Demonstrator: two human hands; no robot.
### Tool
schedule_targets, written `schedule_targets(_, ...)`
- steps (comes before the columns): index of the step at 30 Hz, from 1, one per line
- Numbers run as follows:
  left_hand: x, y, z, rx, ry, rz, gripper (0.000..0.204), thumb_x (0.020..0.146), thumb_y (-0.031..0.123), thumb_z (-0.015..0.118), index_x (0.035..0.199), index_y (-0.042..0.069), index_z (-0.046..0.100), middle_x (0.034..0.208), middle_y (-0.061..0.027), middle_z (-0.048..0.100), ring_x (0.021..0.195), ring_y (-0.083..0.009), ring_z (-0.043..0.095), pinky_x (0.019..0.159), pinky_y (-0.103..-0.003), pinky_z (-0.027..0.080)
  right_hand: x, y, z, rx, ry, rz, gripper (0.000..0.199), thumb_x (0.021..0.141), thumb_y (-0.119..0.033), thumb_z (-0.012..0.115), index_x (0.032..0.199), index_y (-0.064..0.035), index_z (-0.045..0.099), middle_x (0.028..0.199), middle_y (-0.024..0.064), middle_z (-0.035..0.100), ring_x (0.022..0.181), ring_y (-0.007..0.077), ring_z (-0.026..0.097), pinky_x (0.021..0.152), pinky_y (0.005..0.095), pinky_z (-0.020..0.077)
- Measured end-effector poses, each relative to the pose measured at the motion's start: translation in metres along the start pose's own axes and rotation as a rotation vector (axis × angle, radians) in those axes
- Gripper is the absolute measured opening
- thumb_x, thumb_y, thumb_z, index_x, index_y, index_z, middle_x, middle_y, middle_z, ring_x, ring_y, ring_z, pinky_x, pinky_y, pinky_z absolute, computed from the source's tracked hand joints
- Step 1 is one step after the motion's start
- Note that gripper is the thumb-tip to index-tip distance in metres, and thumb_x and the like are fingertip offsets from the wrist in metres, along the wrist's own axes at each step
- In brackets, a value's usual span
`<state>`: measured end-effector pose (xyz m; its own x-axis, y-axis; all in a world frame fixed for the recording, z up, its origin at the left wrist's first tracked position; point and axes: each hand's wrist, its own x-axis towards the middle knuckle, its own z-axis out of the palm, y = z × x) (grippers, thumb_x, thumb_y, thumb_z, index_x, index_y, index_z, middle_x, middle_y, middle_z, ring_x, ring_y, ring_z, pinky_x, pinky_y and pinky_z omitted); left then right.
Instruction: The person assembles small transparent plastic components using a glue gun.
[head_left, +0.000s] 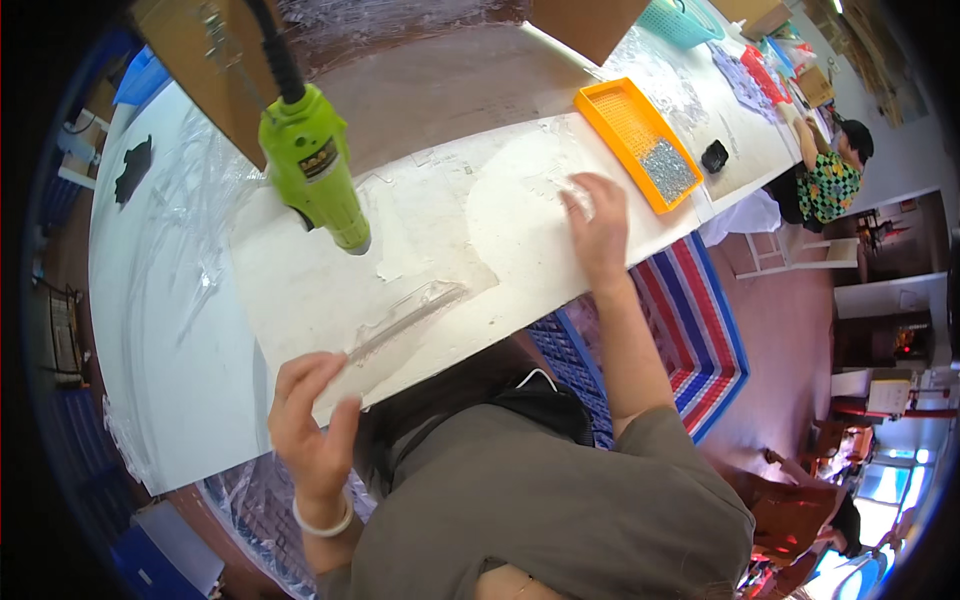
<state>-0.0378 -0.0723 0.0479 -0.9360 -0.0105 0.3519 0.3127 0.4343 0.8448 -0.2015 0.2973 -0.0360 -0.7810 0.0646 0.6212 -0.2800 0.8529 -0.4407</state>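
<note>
My left hand (315,425) is over the front edge of the white-topped table (420,220), fingers bent and thumb apart, with nothing seen between them. A white band circles that wrist. Beside its fingertips runs a long greyish strip (405,322), a groove or worn mark in the tabletop. Farther right, my right hand (600,228) hovers above the table with thumb and fingers parted and visibly holds nothing. It is nearest to an orange-yellow tray (612,118) holding many small metal pieces (664,168), perhaps screws. A lime-green electric screwdriver (318,165) hangs by its cord, tip downward.
Cardboard (190,60) stands behind the screwdriver. Clear plastic film (190,230) covers the left tabletop, where a black scrap (133,170) lies. A small black object (714,156) sits past the tray. Below is a striped, blue-edged bin (700,330). Another person (832,185) sits far right.
</note>
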Motion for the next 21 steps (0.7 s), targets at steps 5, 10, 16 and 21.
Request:
schedule_targets(5, 0.011, 0.085, -0.010, -0.596, 0.046, 0.380, 0.022, 0.090, 0.020, 0.073, 0.094, -0.001, 0.070, 0.100, -0.0218, 0.071, 0.086, -0.0355, 0.068, 0.071, -0.040, 0.056, 0.016, 0.024, 0.003, -0.134, -0.149, 0.079, 0.025, 0.086, -0.017, 0.079, 0.105, -0.0014, 0.073, 0.110, 0.0162, 0.071, 0.107, 0.0355, 0.064, 0.094, 0.0451, 0.0495)
schedule_targets(10, 0.007, 0.141, -0.037, -0.973, -0.137, -0.039, 0.024, 0.102, 0.032, 0.061, 0.104, 0.008, 0.067, 0.102, -0.0096, 0.065, 0.105, -0.0304, 0.056, 0.087, -0.045, 0.043, 0.012, 0.064, 0.006, -0.218, -0.058, 0.113, 0.020, 0.097, -0.019, 0.069, 0.104, -0.0004, 0.072, 0.098, 0.0183, 0.072, 0.089, 0.0387, 0.068, 0.082, 0.0454, 0.0536)
schedule_targets(16, 0.027, 0.110, -0.036, -0.520, -0.116, 0.057, 0.028, 0.095, 0.022, 0.068, 0.117, 0.006, 0.074, 0.120, -0.0125, 0.072, 0.110, -0.0296, 0.063, 0.096, -0.045, 0.047, 0.024, 0.016, -0.037, 0.557, 0.076, 0.368, 0.024, 0.107, -0.017, 0.059, 0.118, 0.0020, 0.069, 0.091, 0.0071, 0.070, 0.073, 0.0122, 0.067, 0.064, 0.0250, 0.0519)
schedule_targets(21, 0.024, 0.015, 0.002, 0.084, -0.110, -0.033, 0.043, 0.088, -0.003, 0.072, 0.131, -0.006, 0.065, 0.125, -0.0187, 0.070, 0.106, -0.0252, 0.071, 0.091, -0.030, 0.055, -0.017, -0.077, -0.051, 0.872, -0.481, 0.538, 0.024, 0.106, -0.010, 0.059, 0.122, 0.0054, 0.068, 0.090, 0.0098, 0.070, 0.073, 0.0129, 0.068, 0.064, 0.0242, 0.0520)
